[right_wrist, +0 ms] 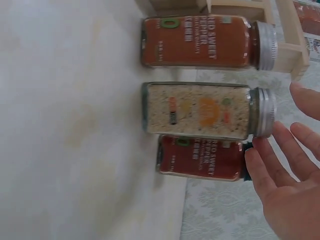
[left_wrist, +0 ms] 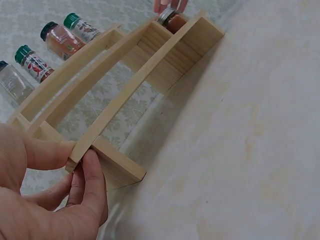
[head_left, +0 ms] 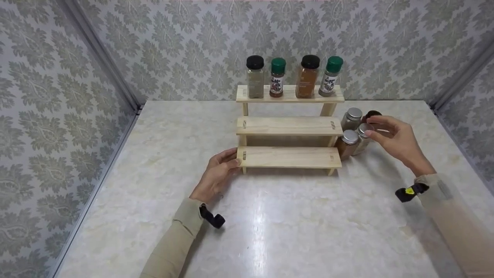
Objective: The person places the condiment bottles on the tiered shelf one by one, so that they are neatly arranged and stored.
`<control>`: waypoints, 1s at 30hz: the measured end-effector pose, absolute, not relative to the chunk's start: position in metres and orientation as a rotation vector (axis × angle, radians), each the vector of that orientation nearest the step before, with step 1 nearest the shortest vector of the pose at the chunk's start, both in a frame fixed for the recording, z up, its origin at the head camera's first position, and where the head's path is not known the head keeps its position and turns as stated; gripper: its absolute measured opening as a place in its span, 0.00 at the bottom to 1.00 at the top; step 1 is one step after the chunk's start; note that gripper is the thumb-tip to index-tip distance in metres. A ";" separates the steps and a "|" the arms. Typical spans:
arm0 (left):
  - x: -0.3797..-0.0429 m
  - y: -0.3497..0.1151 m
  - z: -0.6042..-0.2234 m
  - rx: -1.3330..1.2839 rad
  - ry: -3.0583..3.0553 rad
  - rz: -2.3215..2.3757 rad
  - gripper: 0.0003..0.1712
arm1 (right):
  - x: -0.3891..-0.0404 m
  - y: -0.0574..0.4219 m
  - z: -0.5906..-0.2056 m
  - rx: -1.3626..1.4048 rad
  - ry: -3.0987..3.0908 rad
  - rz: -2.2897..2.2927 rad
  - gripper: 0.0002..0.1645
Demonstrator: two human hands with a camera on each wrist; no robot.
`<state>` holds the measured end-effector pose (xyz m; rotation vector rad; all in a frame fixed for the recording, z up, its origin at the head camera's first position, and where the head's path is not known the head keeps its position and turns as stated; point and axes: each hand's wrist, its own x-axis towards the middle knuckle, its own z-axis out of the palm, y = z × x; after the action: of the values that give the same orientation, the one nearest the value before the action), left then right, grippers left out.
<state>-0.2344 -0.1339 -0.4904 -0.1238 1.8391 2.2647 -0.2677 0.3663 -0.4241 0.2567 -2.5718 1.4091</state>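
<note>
A three-tier wooden rack [head_left: 287, 157] stands on the table. At its lowest tier's left end, my left hand [head_left: 219, 173] pinches the board between thumb and fingers, as the left wrist view shows. My right hand [head_left: 399, 141] reaches over the spice jars at the rack's right side, its fingers spread and loosely bent. Its fingertips are close to the silver lid of a jar of pale, speckled seasoning [right_wrist: 197, 110]; whether they touch is unclear. Beside that jar stand a red sweet pepper jar [right_wrist: 197, 42] with a silver lid and a darker red jar [right_wrist: 202, 157] with a dark cap.
On the top tier stand a black-capped jar of greyish spice [head_left: 255, 79], a black-capped orange-brown jar [head_left: 307, 79] and two green-capped bottles [head_left: 277, 79]. Another silver-lidded jar [head_left: 351, 120] is at the rack's right side. Patterned wall panels [head_left: 185, 50] enclose the table's back and sides.
</note>
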 end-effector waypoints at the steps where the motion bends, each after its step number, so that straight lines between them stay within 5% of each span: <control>1: -0.234 -0.134 -0.491 -0.118 1.840 2.265 0.32 | -0.268 0.367 -0.427 0.254 -2.577 1.404 0.29; 30: -0.234 -0.135 -0.490 -0.131 1.828 2.252 0.33 | -0.279 0.375 -0.454 0.366 -2.634 1.367 0.32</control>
<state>-0.2345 -0.1350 -0.4904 -0.1311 1.8275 2.2523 -0.2790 0.3746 -0.4540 0.3657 -2.6337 1.3670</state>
